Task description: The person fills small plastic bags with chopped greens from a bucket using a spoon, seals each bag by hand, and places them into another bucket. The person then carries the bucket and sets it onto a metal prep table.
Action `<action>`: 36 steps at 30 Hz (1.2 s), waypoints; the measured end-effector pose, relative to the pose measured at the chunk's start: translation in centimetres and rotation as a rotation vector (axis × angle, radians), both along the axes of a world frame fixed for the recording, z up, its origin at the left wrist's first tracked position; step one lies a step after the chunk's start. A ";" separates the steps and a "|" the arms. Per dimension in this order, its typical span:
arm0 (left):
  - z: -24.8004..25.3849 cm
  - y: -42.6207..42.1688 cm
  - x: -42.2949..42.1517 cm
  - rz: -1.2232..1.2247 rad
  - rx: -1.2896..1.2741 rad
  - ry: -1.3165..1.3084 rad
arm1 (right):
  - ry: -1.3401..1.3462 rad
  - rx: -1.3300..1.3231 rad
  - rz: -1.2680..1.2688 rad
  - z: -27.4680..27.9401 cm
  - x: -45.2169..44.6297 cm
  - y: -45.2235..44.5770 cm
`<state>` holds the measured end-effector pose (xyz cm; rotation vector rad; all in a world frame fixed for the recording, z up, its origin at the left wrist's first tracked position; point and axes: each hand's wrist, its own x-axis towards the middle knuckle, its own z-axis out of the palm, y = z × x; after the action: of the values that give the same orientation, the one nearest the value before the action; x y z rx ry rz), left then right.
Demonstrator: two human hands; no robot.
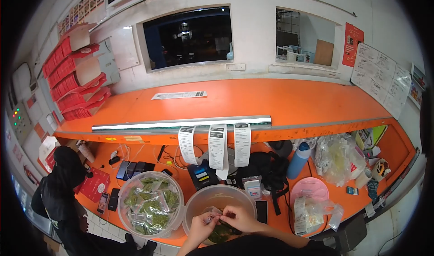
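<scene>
Small bag (209,215), clear, is over the right tub (222,193), pinched in the fingertips of my left hand (202,226) and my right hand (239,219), which meet above the tub.

From the left, a person in black (63,188) is beside the counter (178,240). Next come a red sheet (94,184), two phones (103,202) (113,199) and the left tub (150,203), heaped with clear packets of something green and just beside my tub. Behind my tub is a dark device (202,175); to the right are a black strap bag (267,167), a blue bottle (299,160), a pink lid (309,190) with a plastic bag (313,216) over its front, and crumpled clear plastic (337,159). Three receipts (187,145) (218,150) (242,145) hang from the shelf and block part of the view behind.

The counter is orange, like the shelf (253,100) above it, which bears red boxes (79,75) and a metal strip (181,122). Two openings (186,38) (307,37) cut the white wall (253,30), with a whiteboard (382,77) at the right.

My hands hide much of the small bag, and its contents I can't make out. Something green shows low in my tub, partly covered by my wrists; the frame's edge cuts off my sleeves.
</scene>
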<state>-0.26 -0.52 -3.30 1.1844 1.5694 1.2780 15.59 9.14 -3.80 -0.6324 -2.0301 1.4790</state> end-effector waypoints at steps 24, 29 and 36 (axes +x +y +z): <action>5.8 -1.3 -1.9 0.086 -0.024 0.639 | 0.126 0.158 -0.034 3.2 0.0 1.0; 4.3 -0.8 -1.6 0.045 0.142 0.626 | -0.077 0.536 -0.018 2.8 0.7 1.2; 6.2 -1.2 -3.0 0.128 0.178 0.679 | -0.036 0.393 0.070 4.4 1.4 1.0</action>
<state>-3.21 -1.67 2.94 1.7827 2.0631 1.1736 16.99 10.18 0.64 -0.4316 -2.3040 1.0630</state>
